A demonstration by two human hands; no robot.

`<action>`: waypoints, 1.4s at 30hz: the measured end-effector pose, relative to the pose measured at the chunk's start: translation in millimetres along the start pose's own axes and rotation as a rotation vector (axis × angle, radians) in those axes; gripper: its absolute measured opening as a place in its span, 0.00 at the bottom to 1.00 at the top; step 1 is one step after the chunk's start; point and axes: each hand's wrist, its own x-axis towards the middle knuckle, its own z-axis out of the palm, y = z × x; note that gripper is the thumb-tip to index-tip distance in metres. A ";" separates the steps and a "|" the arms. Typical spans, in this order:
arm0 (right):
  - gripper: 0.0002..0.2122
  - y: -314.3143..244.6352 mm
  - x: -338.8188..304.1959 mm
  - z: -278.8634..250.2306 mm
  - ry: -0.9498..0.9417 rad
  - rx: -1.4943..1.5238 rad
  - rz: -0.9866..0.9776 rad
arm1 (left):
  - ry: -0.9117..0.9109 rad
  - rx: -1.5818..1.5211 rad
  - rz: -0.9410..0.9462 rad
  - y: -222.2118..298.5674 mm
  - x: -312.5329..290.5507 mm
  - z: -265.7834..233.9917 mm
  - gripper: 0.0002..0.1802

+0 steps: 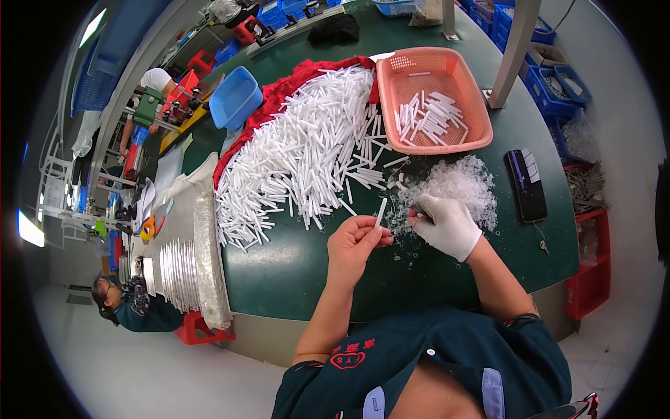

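Between the thumb and fingers of my bare left hand (353, 248) a short white tube (381, 212) stands nearly upright. My right hand (447, 226), in a white glove with some fingertips bare, is just to its right with fingers pinched together; whatever lies between them is too small to make out. Beyond the right hand spreads a heap of small clear plastic rings (466, 183), some scattered toward me. A large pile of white tubes (300, 150) covers a red cloth (307, 70) ahead and left. More tubes lie in an orange plastic basket (476, 105) behind the rings.
A phone (526, 185) lies on the green table (279, 283) at the right, with a small key-like object beside it. A blue bin (235, 98) stands behind the pile. A metal post (515, 56) rises at the back right. At far left, another person (139, 304) sits near stacked rods (179, 276).
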 end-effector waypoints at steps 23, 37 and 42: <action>0.10 2.4 2.8 -4.0 0.126 1.128 0.351 | -0.249 -0.642 -0.189 -2.3 -3.9 14.2 0.11; 0.12 2.6 1.3 -0.5 -0.208 1.019 0.286 | -0.321 -0.503 -0.269 -6.2 0.2 6.1 0.09; 0.09 -3.5 4.4 -9.0 -0.207 1.036 0.385 | -0.222 -0.537 -0.272 -0.7 -0.3 5.8 0.14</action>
